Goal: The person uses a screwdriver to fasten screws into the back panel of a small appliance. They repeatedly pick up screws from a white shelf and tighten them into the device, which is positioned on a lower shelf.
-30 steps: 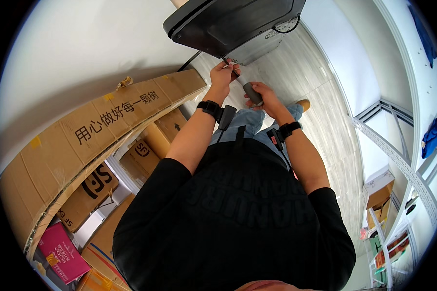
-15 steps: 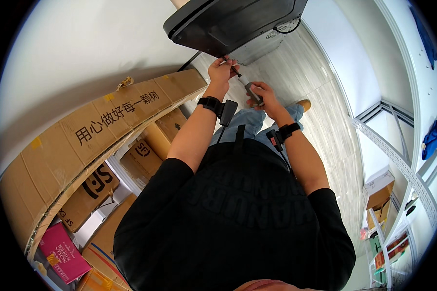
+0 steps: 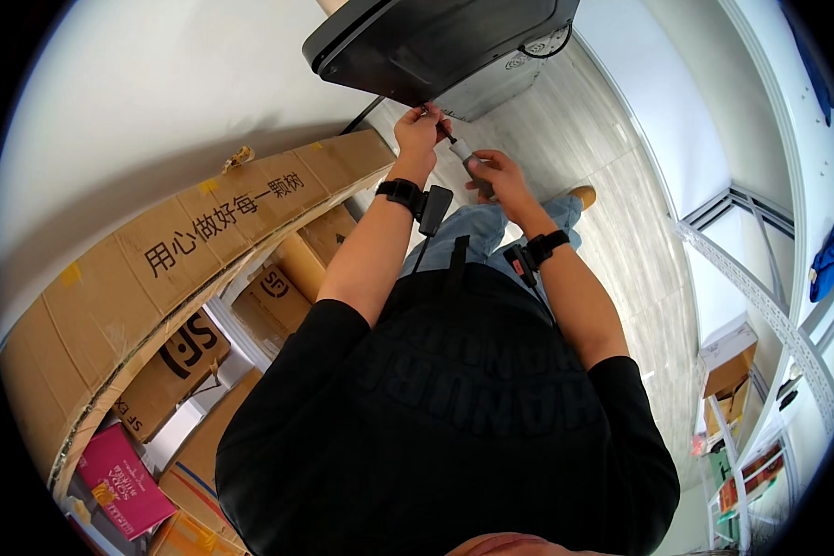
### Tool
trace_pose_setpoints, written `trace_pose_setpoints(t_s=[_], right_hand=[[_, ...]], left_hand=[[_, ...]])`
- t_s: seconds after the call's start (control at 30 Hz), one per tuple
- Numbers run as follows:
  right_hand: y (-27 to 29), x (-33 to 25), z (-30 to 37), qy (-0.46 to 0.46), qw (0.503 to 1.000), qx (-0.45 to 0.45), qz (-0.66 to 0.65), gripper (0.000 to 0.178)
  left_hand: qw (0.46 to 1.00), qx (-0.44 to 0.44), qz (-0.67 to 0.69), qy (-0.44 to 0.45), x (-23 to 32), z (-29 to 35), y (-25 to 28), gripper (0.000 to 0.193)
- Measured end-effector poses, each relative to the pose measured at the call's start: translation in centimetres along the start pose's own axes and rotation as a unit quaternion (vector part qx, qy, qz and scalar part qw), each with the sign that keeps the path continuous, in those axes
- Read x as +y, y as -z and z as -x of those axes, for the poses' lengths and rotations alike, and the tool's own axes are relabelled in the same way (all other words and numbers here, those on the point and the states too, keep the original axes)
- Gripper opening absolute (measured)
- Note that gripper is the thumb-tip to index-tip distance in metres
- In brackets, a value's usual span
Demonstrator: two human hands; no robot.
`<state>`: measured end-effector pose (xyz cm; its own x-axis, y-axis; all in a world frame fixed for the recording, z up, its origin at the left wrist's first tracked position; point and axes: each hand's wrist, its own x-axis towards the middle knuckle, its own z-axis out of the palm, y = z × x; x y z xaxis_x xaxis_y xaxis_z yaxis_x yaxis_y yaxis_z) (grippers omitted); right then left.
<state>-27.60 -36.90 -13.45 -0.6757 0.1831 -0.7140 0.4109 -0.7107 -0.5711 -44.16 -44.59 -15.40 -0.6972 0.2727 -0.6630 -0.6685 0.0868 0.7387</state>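
Observation:
Below the edge of a large black panel (image 3: 435,51) with rounded corners, my left hand (image 3: 419,132) is closed on a thin black rod-like piece (image 3: 449,136) that slants down to the right. My right hand (image 3: 499,174) wraps round a grey cylindrical handheld tool (image 3: 473,170) with a paler front end. The front of this tool is at the lower end of the black piece; whether they touch is too small to tell. My left fingertips and the upper end of the piece are close under the panel, and partly hidden.
A long cardboard strip (image 3: 222,199) curves along the left, above shelves with brown boxes (image 3: 273,292) and a pink box (image 3: 125,482). A grey vented case (image 3: 491,88) stands behind the panel. Metal racking (image 3: 760,278) is at the right, over pale flooring (image 3: 612,195).
My right hand has raised the grey tool slightly up and left, turning it, so its front end now meets the black piece's end in view. My left hand has barely moved.

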Motion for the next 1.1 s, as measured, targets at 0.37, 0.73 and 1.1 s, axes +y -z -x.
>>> trace_pose_setpoints(t_s=[0.37, 0.73, 1.1], right_hand=[[0.4, 1.1, -0.2, 0.039, 0.998, -0.026, 0.039, 0.036], [0.7, 1.1, 0.0, 0.04, 0.998, -0.027, 0.048, 0.035], [3.8, 0.3, 2.4, 0.024, 0.998, -0.026, 0.046, 0.033]], left_hand=[[1.0, -0.002, 0.003, 0.005, 0.6, 0.8, -0.4, 0.006], [1.0, -0.023, 0.008, 0.019, 0.6, 0.8, 0.0, 0.011], [0.995, -0.064, -0.054, 0.044, 1.3, 3.8, -1.5, 0.027]])
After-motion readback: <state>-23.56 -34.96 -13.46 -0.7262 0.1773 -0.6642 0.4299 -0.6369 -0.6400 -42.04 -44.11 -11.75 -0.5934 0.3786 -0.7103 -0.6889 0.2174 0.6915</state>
